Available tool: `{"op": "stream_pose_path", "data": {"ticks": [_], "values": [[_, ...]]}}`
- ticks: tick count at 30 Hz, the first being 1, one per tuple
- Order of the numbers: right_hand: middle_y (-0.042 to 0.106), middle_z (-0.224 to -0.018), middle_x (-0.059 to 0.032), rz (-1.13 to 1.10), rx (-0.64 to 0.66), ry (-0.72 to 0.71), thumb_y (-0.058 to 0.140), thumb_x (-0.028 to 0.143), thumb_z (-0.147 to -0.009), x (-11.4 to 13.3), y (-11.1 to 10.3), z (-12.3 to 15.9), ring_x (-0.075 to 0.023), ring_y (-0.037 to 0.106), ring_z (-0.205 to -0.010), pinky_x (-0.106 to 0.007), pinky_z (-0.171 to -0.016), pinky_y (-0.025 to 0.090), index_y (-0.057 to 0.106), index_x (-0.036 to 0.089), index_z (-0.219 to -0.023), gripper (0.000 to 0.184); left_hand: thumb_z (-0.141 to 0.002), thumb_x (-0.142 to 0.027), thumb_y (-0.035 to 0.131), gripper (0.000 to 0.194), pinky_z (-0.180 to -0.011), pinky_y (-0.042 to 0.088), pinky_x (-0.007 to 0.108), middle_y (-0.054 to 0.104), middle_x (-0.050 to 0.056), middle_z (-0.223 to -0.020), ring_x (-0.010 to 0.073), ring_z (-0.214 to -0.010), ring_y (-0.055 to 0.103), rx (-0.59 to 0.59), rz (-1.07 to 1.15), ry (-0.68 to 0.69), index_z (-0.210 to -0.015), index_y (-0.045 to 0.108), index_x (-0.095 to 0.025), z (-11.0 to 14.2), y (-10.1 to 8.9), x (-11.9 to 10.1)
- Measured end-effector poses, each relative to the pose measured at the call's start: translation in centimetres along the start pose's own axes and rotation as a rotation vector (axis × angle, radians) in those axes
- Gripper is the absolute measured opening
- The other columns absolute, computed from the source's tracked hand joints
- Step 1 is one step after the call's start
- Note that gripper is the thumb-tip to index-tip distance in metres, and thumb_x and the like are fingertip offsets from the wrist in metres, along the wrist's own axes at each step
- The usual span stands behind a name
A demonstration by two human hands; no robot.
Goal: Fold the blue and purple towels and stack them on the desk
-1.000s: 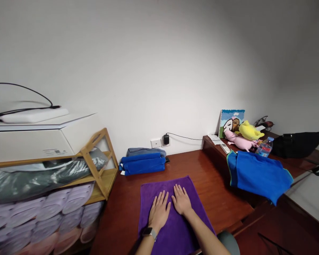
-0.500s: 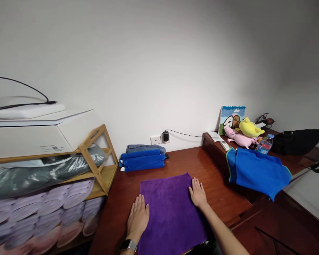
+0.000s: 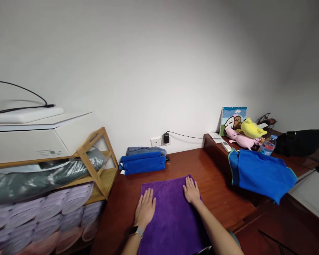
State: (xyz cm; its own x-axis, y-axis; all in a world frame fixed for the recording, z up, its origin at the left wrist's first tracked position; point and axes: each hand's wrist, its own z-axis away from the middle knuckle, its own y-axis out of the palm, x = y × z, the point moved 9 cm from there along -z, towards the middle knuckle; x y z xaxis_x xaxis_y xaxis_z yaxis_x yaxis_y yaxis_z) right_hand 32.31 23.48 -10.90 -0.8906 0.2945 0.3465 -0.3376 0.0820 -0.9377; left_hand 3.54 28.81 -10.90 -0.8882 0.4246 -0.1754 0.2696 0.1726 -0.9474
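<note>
Hands [image 3: 145, 208] [image 3: 191, 190] laid flat, fingers lightly spread, on purple cloth [image 3: 170, 212], its near edge cut off

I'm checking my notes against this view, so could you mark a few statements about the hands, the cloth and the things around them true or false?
1. The purple cloth is spread out on the desk. True.
2. The left hand and the right hand are both clenched into fists. False: both are open, palms down.
3. The watch is on the right wrist. False: it is on the left.
4. A black plug is in the wall socket. True.
5. The yellow plush lies underneath the pink plush. False: the yellow one is on top.
6. The bottle has a blue cap. True.
</note>
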Motion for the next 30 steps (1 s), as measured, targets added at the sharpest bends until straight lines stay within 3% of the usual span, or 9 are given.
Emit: {"op": "stream_pose_path", "data": {"ticks": [3,6,9,13,16,19,22,25,30], "values": [[0.038,-0.170,-0.0153,-0.193,-0.113,0.115,0.033,0.041,-0.103,-5.2,-2.4,-0.4,-0.0275,0.030,-0.160,-0.045,-0.129,0.021,0.045,0.010,-0.161,0.067,-0.100,-0.046,0.028,0.070,-0.122,0.039,0.048,0.060,0.024,-0.153,0.0339,-0.145,0.052,-0.096,-0.016,-0.171,-0.145,0.059,-0.002,1.4,-2.3,3.8],[0.063,-0.149,-0.0181,-0.376,-0.198,0.179,0.040,0.038,-0.099,-7.7,-3.6,-1.2,-0.0274,0.058,-0.139,-0.037,-0.116,0.041,0.063,0.012,-0.146,0.059,-0.098,-0.053,0.034,0.070,-0.114,0.045,0.052,0.067,0.028,-0.138,0.0395,-0.133,0.059,-0.056,0.102,-0.313,-0.134,0.067,-0.003,1.4,-3.2,4.8],[0.079,-0.117,-0.0155,-0.428,-0.164,0.222,0.049,0.041,-0.094,-7.6,-3.3,-2.7,-0.0267,0.074,-0.108,-0.033,-0.096,0.053,0.076,0.014,-0.124,0.049,-0.095,-0.051,0.045,0.060,-0.109,0.047,0.050,0.073,0.027,-0.126,0.0387,-0.124,0.065,0.011,0.217,-0.384,-0.125,0.070,-0.006,-0.5,-3.0,3.9],[0.080,-0.095,-0.0131,-0.500,-0.142,0.280,0.061,0.049,-0.087,-6.5,-3.1,-3.9,-0.0281,0.076,-0.092,-0.033,-0.081,0.055,0.080,0.017,-0.097,0.038,-0.089,-0.035,0.058,0.041,-0.094,0.055,0.042,0.080,0.020,-0.115,0.0321,-0.105,0.076,0.043,0.362,-0.487,-0.124,0.066,-0.015,-2.8,-2.3,3.7],[0.076,-0.076,-0.0096,-0.577,-0.143,0.280,0.059,0.060,-0.087,-5.8,-3.6,-3.8,-0.0269,0.074,-0.080,-0.032,-0.072,0.054,0.076,0.019,-0.080,0.045,-0.089,-0.034,0.060,0.038,-0.086,0.057,0.038,0.082,0.013,-0.106,0.0276,-0.095,0.078,0.038,0.519,-0.519,-0.125,0.063,-0.021,-3.4,-2.4,3.7],[0.072,-0.069,-0.0081,-0.679,-0.177,0.218,0.047,0.072,-0.089,-5.4,-5.2,-2.6,-0.0255,0.071,-0.074,-0.031,-0.068,0.054,0.071,0.018,-0.073,0.061,-0.091,-0.037,0.055,0.040,-0.087,0.059,0.035,0.082,0.012,-0.110,0.0249,-0.102,0.078,0.012,0.706,-0.479,-0.125,0.064,-0.019,-3.5,-3.2,2.9],[0.075,-0.081,-0.0103,-0.771,-0.252,0.135,0.041,0.082,-0.088,-6.1,-8.4,-0.2,-0.0264,0.071,-0.083,-0.032,-0.076,0.056,0.071,0.018,-0.079,0.072,-0.091,-0.043,0.053,0.041,-0.091,0.059,0.034,0.080,0.013,-0.123,0.0251,-0.114,0.075,0.012,0.889,-0.391,-0.119,0.071,-0.018,-3.8,-4.3,1.0],[0.076,-0.093,-0.0103,-0.867,-0.358,0.057,0.045,0.087,-0.085,-8.0,-13.3,3.6,-0.0268,0.070,-0.092,-0.033,-0.084,0.055,0.073,0.018,-0.090,0.075,-0.091,-0.049,0.054,0.049,-0.096,0.060,0.035,0.078,0.012,-0.131,0.0261,-0.118,0.074,0.042,1.034,-0.285,-0.123,0.074,-0.017,-4.5,-6.2,-2.2],[0.076,-0.096,-0.0088,-0.967,-0.607,0.024,0.063,0.083,-0.082,-13.1,-23.8,11.8,-0.0262,0.068,-0.093,-0.034,-0.086,0.054,0.076,0.018,-0.098,0.068,-0.084,-0.056,0.068,0.061,-0.112,0.053,0.042,0.072,0.012,-0.142,0.0308,-0.133,0.065,0.039,1.274,-0.119,-0.131,0.072,-0.018,-5.5,-12.7,-10.7]]}}
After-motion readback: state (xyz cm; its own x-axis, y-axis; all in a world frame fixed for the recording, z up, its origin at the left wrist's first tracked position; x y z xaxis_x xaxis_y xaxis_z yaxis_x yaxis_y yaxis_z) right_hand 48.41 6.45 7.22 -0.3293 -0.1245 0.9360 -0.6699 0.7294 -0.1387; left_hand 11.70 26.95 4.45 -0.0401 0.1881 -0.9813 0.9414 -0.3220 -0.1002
